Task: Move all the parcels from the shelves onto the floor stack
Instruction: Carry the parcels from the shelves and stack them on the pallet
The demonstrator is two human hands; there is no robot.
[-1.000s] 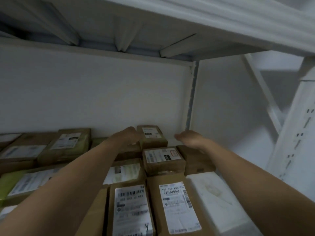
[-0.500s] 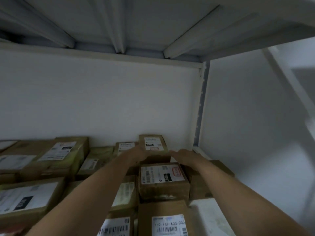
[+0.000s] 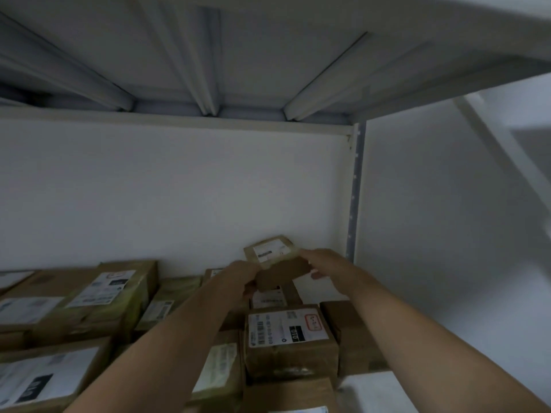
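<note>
- The small parcel was at the back right corner of the shelf, held tilted in the air close to the white wall and above the parcels beneath it.
- The left hand gripped its lower left end, with fingers curled round the edge. The right hand gripped the right end the same way. Both were clamped on the cardboard, though blur hid the fingertips.
- It was a little brown cardboard box with a white label on top. It looked stiff and probably light.
- The taped faces might have been slick, so a hold on opposite ends, as here, seemed safer than pinching the labelled top.
- Directly below lay a labelled box, with a plain brown box beside it on the right and a bigger box well off to the left.
- With so many parcels on the shelf, the job looked far from finished. The floor stack was out of view.
- The metal upright stood near the right hand and would have needed clearing on the way out.
</note>
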